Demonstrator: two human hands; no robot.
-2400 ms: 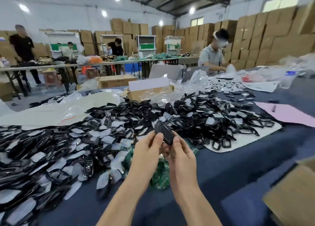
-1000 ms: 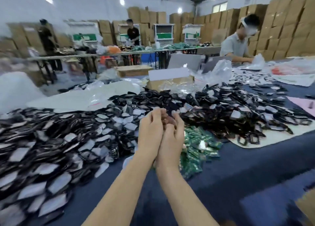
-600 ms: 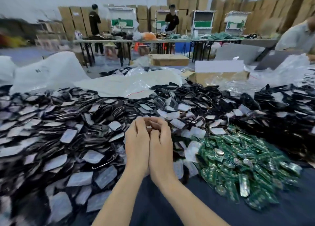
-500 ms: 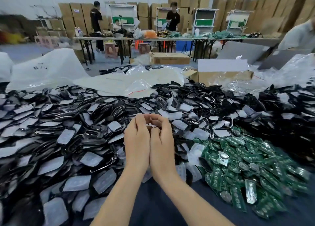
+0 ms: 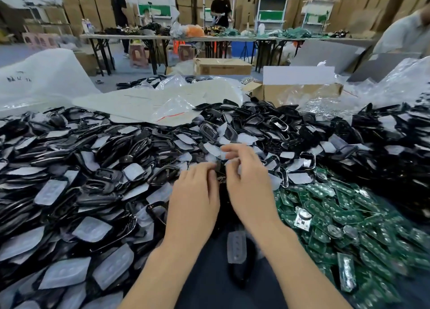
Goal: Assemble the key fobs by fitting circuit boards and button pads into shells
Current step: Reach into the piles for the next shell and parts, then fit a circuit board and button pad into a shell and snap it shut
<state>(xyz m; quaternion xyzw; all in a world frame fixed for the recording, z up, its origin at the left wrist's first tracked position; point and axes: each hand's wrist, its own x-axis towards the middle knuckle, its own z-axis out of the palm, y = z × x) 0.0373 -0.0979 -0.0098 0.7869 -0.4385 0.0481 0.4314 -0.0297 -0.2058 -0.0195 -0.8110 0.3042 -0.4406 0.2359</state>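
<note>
L hand (image 5: 194, 192) & R hand (image 5: 250, 185) meet above the shell pile (image 5: 93, 169), fingers curled, both pinching a small dark fob part (image 5: 219, 169), prob. to snap it together. Green boards (image 5: 337, 215) lie close by on the right for grabbing.

Heap of shells (image 5: 104, 176) left and ahead, circuit boards (image 5: 344, 215) right, cardboard box (image 5: 270, 92) behind the heap

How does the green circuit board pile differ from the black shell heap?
The circuit boards are green, the shells black with pale pads among them. The board pile is smaller, at right; the shell heap spreads across left and back. Both lie loose on the table.
</note>
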